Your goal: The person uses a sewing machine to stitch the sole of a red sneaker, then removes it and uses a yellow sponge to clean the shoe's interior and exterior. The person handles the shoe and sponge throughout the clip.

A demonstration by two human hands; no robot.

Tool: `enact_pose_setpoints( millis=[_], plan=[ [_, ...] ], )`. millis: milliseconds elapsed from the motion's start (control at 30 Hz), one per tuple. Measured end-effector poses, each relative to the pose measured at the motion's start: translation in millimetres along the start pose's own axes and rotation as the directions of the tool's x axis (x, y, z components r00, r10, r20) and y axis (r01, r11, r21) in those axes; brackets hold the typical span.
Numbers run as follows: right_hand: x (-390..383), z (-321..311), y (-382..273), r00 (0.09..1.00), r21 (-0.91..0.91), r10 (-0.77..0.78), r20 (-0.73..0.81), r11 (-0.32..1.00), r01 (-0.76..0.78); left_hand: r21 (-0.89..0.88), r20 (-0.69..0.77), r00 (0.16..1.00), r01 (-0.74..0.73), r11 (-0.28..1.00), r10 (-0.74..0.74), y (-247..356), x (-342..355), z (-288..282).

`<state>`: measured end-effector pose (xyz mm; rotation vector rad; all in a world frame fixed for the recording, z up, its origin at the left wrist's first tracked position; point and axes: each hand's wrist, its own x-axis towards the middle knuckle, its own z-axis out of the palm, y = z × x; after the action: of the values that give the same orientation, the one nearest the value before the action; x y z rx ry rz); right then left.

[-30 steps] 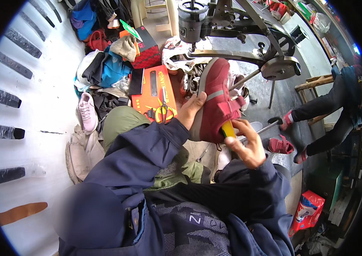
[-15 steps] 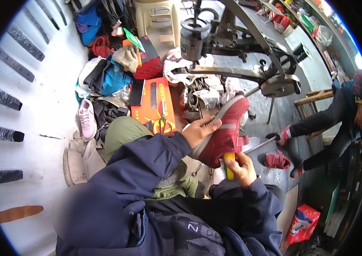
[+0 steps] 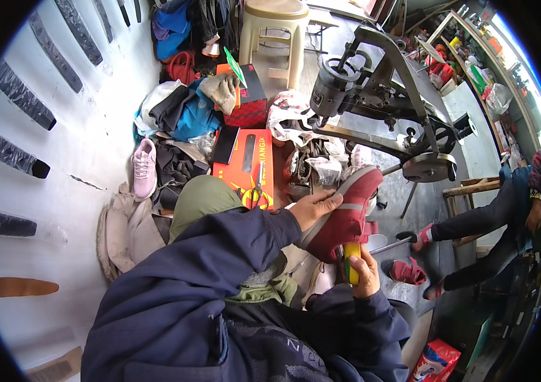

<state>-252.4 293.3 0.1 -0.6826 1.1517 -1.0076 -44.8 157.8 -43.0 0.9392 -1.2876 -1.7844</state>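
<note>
A dark red shoe (image 3: 354, 197) with a grey stripe and a pale sole is held tilted above my lap, toe pointing up and away. My left hand (image 3: 316, 210) is closed around its sole side, thumb lying along the edge. At the heel end my right hand (image 3: 366, 275) grips a yellow tool with a dark green edge (image 3: 352, 262). The tool's upper end meets the shoe by its opening, and its working part is hidden, so its kind is unclear. A red strap sticks out beside it.
A hand-cranked sewing machine (image 3: 404, 108) stands ahead right. Near my knee lie an orange-red box (image 3: 259, 153) with scissors (image 3: 256, 194), and a pink sneaker (image 3: 144, 169). Another red shoe (image 3: 408, 272) is on the floor by a seated person's legs (image 3: 481, 216). Behind stands a plastic stool (image 3: 275, 32).
The whole view has shifted, so surroundings sit lower and mostly farther right. Both hands keep their holds on the shoe and yellow tool, with little visible change between them.
</note>
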Motion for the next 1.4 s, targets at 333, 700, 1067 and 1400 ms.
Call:
enact_pose_setpoints(
  millis=[333, 700, 1067, 1400],
  plan=[
    [17, 14, 16, 0.83, -0.562, -0.554, 0.064, 0.667, 0.489, -0.172, 0.192, 0.981, 0.048, 0.984, -0.014, -15, 11, 3],
    [33, 14, 19, 0.991, -0.201, -0.137, 0.014, 0.97, 0.137, 0.154, 0.087, 0.995, -0.059, 0.986, 0.046, -5, -1, 8],
    [13, 28, 0, 0.959, -0.043, -0.243, -0.149, 0.97, 0.239, 0.012, -0.006, 1.0, -0.003, 1.0, 0.003, 1, -2, 10],
    [8, 25, -10, 0.999, 0.012, 0.018, -0.027, 1.0, -0.017, -0.26, 0.284, 0.958, 0.109, 0.959, -0.031, -10, 2, 4]
  ],
)
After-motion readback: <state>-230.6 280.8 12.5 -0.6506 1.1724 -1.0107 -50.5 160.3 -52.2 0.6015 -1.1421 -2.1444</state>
